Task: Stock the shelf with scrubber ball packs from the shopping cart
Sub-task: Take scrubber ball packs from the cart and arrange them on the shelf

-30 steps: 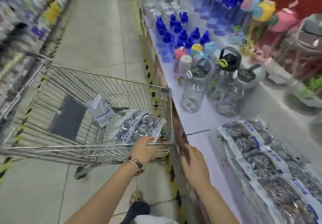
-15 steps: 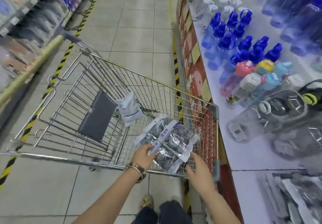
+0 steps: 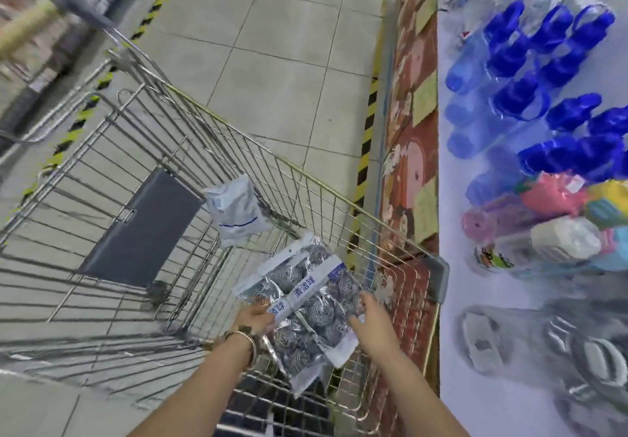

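Head view: my left hand (image 3: 253,314) and right hand (image 3: 368,314) are pinching opposite edges of the scrubber packs (image 3: 306,304), raising them at the near corner of the cart (image 3: 438,277). A second ago only the left was gripping. Next, I judge, comes the shelf (image 3: 447,171) beside the cart.

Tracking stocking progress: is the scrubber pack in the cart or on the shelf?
Neither: left hand and right hand hold the scrubber pack up over the cart near its corner, short of the shelf.

Above the cart (image 3: 441,277) I have open room; its wire side stands between me and the shelf (image 3: 452,171), which is crowded with bottles (image 3: 516,97).
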A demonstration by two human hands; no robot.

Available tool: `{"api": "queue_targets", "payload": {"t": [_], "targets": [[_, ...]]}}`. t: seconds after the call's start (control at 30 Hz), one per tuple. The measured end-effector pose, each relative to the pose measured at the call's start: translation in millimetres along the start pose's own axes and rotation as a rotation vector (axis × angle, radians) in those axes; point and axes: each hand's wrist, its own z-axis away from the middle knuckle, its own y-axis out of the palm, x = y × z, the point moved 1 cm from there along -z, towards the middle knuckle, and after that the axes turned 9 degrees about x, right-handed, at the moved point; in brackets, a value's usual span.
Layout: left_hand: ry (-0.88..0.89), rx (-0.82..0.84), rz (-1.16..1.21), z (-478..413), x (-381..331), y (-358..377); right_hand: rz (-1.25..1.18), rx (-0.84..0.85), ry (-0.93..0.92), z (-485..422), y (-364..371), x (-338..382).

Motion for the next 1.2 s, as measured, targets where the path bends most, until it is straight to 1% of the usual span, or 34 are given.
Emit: {"api": "queue_targets", "payload": {"t": [0.07,0.13,0.2,0.23,0.33,0.37,0.4,0.5,0.53,0.57,0.63,0.7,0.77,0.9,1.0,1.1,1.2], "targets": [[-0.058,-0.015,0.016,-21,5,5,-0.006,0.043,0.029,-31,0,-3],[-0.099,-0.026,-0.037,-44,15,7,0.010,0.084,0.070,-63,3,-10],[-0.190,-0.019,-0.076,-62,21,10,0.020,0.106,0.114,-95,7,-21],[-0.242,-0.020,-0.042,-78,29,12,0.034,0.116,0.127,-111,10,-28],[-0.313,-0.043,0.049,-100,39,20,0.121,0.133,0.173,-159,22,-57],[-0.358,-0.021,0.105,-108,43,25,0.151,0.136,0.195,-164,22,-58],[-0.365,-0.010,0.184,-111,43,32,0.163,0.150,0.212,-166,21,-55],[-0.436,-0.069,0.404,-115,49,50,0.280,0.212,0.249,-174,24,-57],[-0.430,-0.078,0.449,-116,51,50,0.307,0.216,0.256,-178,27,-60],[-0.427,-0.113,0.444,-120,54,51,0.302,0.204,0.277,-178,29,-60],[-0.423,-0.139,0.365,-119,52,47,0.234,0.178,0.314,-179,32,-58],[-0.408,-0.091,0.304,-121,57,44,0.180,0.211,0.361,-172,28,-47],[-0.392,-0.070,0.318,-117,55,44,0.137,0.308,0.394,-161,24,-36],[-0.368,-0.020,0.389,-102,45,45,-0.032,0.353,0.364,-137,24,-28],[-0.326,-0.024,0.450,-90,44,40,-0.157,0.333,0.330,-112,25,-21],[-0.290,-0.071,0.432,-74,45,30,-0.197,0.278,0.305,-85,24,-12],[-0.244,-0.081,0.396,-42,25,20,-0.299,0.230,0.268,-56,18,-3]]}}
